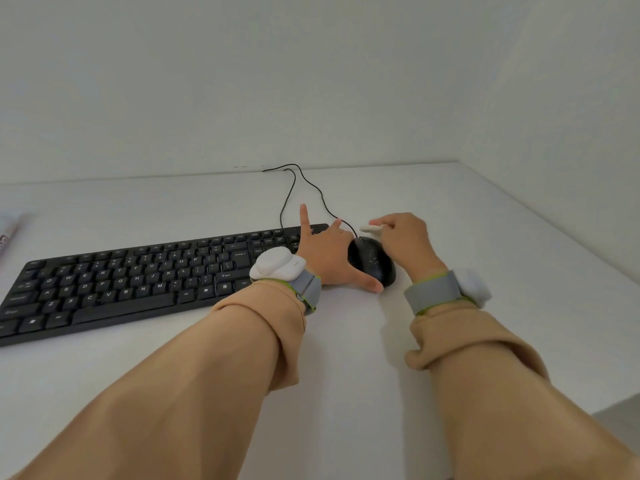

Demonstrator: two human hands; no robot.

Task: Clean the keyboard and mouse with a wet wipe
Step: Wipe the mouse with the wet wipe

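Braces mouse (372, 259), just right of keyboard (138, 282) on counter (450, 209), with spread left hand (329, 254), fingers (304, 220) straight. Pinches wadded wipe (370, 229) in right hand (403, 237) at mouse's far end. Risks skidding mouse under loose bracing, snagging cable (311, 188), squeezing moisture into seams.

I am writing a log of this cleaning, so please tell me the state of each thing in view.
keyboard: flat on the desk.
mouse: on the desk, braced by the left hand.
wipe: wadded, above the mouse's front.
left hand: fingers spread, thumb against the mouse.
right hand: pinches the wipe.
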